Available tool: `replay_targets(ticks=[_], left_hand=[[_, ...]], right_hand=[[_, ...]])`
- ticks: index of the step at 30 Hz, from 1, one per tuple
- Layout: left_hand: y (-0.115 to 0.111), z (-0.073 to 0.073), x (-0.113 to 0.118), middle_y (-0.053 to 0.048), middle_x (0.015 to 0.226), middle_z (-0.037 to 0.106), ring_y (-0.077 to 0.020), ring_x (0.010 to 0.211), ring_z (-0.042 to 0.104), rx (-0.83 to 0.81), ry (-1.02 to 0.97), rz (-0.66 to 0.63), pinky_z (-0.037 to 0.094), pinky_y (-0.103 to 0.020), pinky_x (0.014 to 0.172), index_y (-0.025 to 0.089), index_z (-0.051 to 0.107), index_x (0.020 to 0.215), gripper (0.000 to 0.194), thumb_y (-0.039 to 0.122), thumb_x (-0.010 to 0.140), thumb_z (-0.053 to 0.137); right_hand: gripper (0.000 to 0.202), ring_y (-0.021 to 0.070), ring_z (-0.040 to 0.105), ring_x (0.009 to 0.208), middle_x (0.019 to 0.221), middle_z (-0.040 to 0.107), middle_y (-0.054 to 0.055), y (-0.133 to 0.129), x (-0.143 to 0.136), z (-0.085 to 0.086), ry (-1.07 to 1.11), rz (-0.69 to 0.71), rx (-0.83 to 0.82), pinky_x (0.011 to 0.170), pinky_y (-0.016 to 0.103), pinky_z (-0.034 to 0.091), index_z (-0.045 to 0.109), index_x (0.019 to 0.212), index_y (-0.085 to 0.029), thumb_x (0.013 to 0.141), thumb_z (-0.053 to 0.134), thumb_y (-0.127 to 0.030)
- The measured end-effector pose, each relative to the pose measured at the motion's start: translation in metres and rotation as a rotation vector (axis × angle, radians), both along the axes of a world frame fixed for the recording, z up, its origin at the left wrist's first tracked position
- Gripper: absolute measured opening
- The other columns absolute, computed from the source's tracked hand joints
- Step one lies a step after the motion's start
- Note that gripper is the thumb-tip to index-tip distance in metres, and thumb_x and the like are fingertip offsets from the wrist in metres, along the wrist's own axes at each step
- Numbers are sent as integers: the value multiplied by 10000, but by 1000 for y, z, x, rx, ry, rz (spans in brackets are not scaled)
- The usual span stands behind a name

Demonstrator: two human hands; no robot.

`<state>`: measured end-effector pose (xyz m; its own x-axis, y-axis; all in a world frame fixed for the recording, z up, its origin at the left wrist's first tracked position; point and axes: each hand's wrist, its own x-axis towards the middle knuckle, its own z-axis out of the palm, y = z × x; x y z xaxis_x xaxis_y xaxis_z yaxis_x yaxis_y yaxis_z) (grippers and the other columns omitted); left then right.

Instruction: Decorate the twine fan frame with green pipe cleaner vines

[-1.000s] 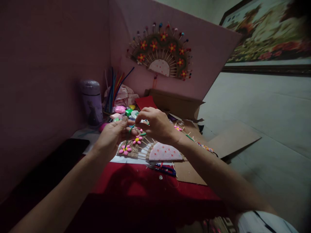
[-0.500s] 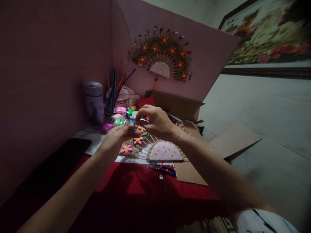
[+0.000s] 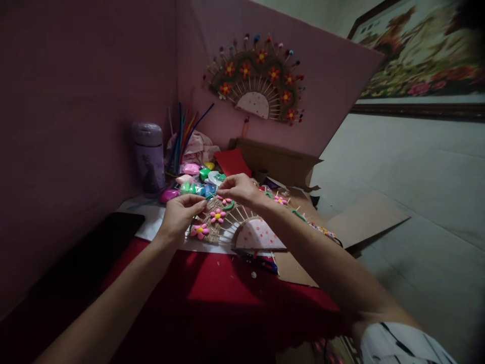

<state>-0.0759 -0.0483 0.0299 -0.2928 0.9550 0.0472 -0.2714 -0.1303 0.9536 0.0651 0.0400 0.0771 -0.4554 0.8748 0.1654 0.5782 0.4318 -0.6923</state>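
Observation:
A thin green strand (image 3: pixel 210 196), which looks like rolled clay, stretches between my two hands. My left hand (image 3: pixel 181 215) pinches its near end between thumb and fingertips. At the other end, my right hand (image 3: pixel 239 188) pinches it with bent fingers. Both hands hover over the left side of a woven stick fan (image 3: pixel 212 235). Pink clay flowers with yellow centres, such as this flower (image 3: pixel 217 216), sit on the weave, along with curved green pieces (image 3: pixel 229 206). A white half-round with red dots (image 3: pixel 257 234) forms the fan's base. My right forearm hides part of the fan.
Bagged coloured clay (image 3: pixel 190 169) lies behind the hands, near a purple bottle (image 3: pixel 148 159) and pipe cleaners (image 3: pixel 182 139). Blue-handled scissors (image 3: pixel 267 264) rest on the red cloth (image 3: pixel 212 283). A finished fan (image 3: pixel 261 76) hangs on the pink board. Cardboard (image 3: pixel 295 270) lies at right.
The green strand hung upright from my right hand onto my left fingers; now it lies nearly level between both hands. My right hand has lowered, and my left fingers have closed on the strand.

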Motion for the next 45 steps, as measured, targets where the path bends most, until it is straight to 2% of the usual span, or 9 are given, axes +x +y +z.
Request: replay_targets(ticks=[3,6,10,14,21,28,33,38,45], left_hand=[[6,-2,0,-26,535,629,-112,412,530,-17,57,29,362,-200,370,106,644,681,306,284,497,809],[10,-3,0,-20,517,616,-110,386,505,-55,104,40,312,-190,328,112,637,661,263,273,517,788],[16,-8,1,-12,506,611,-99,368,483,-48,133,52,306,-188,324,117,638,656,223,260,537,762],[21,-16,0,-10,503,614,-92,371,480,-34,134,59,342,-196,360,128,637,618,200,256,530,764],[21,-17,0,-15,514,624,-84,382,475,-77,170,34,332,-195,380,133,646,619,164,245,556,747],[21,-16,1,-4,518,621,-76,387,464,-127,220,24,320,-183,374,115,646,661,172,258,584,702],[24,-19,1,8,506,606,-71,381,454,-116,230,36,318,-184,375,111,638,649,164,254,588,691],[25,-20,0,13,496,597,-74,379,459,-112,230,39,323,-188,372,112,634,631,146,238,584,690],[25,-19,0,11,493,597,-73,379,465,-119,233,39,322,-183,366,106,629,634,135,225,605,685]], right_hand=[[124,119,614,596,662,691,37,6,-5,-12,-48,-34,-45,533,202,426,718,752,-137,699,677,-241],[139,140,635,659,682,705,33,6,-7,-18,-151,-45,48,548,209,415,728,743,-169,693,689,-292],[154,177,647,734,717,719,30,5,-6,-23,-287,-75,183,576,239,400,746,725,-225,677,694,-362],[171,177,646,725,725,722,37,6,-3,-25,-329,-69,208,564,242,382,759,752,-238,685,694,-381],[177,185,629,756,789,734,54,6,-2,-30,-333,-75,336,614,257,385,771,795,-246,703,693,-375],[168,192,604,717,745,731,49,8,-3,-37,-331,-132,353,613,269,378,775,799,-246,697,700,-356],[137,182,586,738,795,732,46,5,-2,-39,-316,-126,361,643,270,372,773,770,-228,691,718,-325],[130,154,559,672,732,718,42,4,-2,-40,-295,-107,327,606,257,356,771,771,-212,708,709,-307],[79,153,553,694,734,702,32,10,-1,-49,-264,-84,348,611,256,358,762,731,-222,689,725,-278]])
